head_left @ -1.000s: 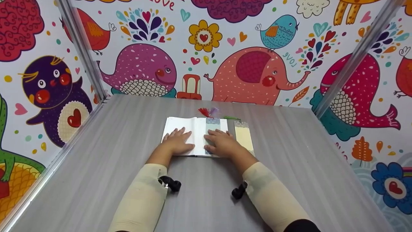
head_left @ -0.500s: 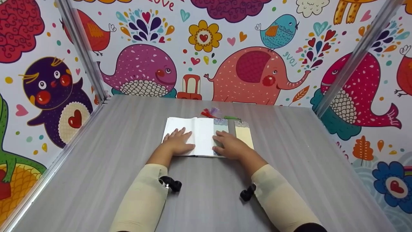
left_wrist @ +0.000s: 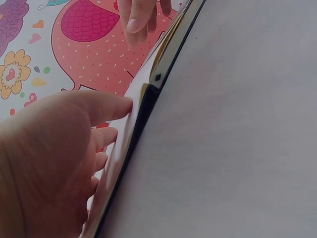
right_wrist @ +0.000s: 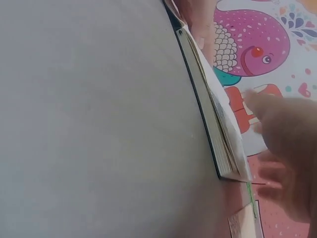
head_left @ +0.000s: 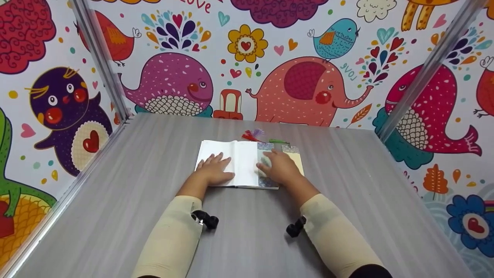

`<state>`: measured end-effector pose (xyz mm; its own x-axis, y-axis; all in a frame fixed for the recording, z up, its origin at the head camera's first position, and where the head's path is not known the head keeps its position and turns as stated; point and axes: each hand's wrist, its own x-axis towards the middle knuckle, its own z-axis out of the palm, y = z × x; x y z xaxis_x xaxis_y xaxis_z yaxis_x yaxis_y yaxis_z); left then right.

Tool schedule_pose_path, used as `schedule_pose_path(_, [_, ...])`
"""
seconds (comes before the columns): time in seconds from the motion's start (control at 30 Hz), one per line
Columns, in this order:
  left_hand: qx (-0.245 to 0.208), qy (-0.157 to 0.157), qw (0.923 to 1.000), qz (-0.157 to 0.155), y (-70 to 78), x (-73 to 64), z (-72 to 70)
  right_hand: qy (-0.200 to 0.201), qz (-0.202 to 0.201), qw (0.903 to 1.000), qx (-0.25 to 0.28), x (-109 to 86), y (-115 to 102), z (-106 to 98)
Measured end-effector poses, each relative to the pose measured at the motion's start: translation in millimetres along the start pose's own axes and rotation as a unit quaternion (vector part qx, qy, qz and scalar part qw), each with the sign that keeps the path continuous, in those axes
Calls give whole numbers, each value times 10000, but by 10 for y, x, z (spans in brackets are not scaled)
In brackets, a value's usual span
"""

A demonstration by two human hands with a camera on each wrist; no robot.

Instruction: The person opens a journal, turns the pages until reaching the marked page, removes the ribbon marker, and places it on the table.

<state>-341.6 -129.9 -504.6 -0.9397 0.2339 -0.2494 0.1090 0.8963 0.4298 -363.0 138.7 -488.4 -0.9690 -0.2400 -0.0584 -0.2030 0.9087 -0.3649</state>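
Observation:
An open book (head_left: 246, 162) with blank white pages lies flat on the table. My left hand (head_left: 213, 170) rests spread on its left page; in the left wrist view the thumb of that hand (left_wrist: 54, 153) reaches close to the spine. Along the outer edge of the right page lies a pale green bookmark (head_left: 266, 182) with patterned ends and a red and purple tassel (head_left: 252, 135). Over this bookmark is my right hand (head_left: 283, 168), fingers extended. The right wrist view shows that hand (right_wrist: 290, 144) blurred and raised off the page.
A cream bookmark (head_left: 296, 158) with a green tassel (head_left: 278, 141) lies right of the book, partly behind the right hand. The grey table (head_left: 247, 239) meets cartoon-printed walls at the back and sides. Metal posts (head_left: 98, 58) stand at the back corners.
The pale green bookmark has moved right across the page to its outer edge, with the right hand on it. Now that hand has lifted off. The left hand stays put.

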Motion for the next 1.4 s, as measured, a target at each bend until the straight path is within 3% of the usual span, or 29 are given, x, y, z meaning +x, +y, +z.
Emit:
schedule_pose_path(0.1, [13, 36, 10000, 29, 2, -11, -1, 260, 585, 9979, 130, 44, -34, 7])
schedule_pose_path(0.2, [-34, 80, 9999, 52, 7, -20, -1, 268, 972, 9943, 342, 80, -48, 24])
schedule_pose_path(0.53, [-132, 46, 9999, 51, 5, -15, -1, 237, 1539, 9803, 1213, 139, -12, -5])
schedule_pose_path(0.67, [-166, -14, 9999, -40, -6, 16, 9, 291, 1671, 9675, 1875, 152, 28, -61])
schedule_pose_path(0.87, [-154, 59, 9999, 50, -10, -3, 10, 129, 1899, 9387, 2876, 189, 143, -153])
schedule_pose_path(1.03, [-116, 44, 9999, 68, -15, 0, 6, 89, 1814, 9288, 3231, 198, 252, -181])
schedule_pose_path(1.27, [-93, -66, 9999, -21, -85, 127, 56, -82, 1968, 8828, 4265, 184, 343, -209])
schedule_pose_path(1.4, [-107, -55, 9999, -5, -115, 175, 79, -134, 1968, 8795, 4331, 170, 394, -273])
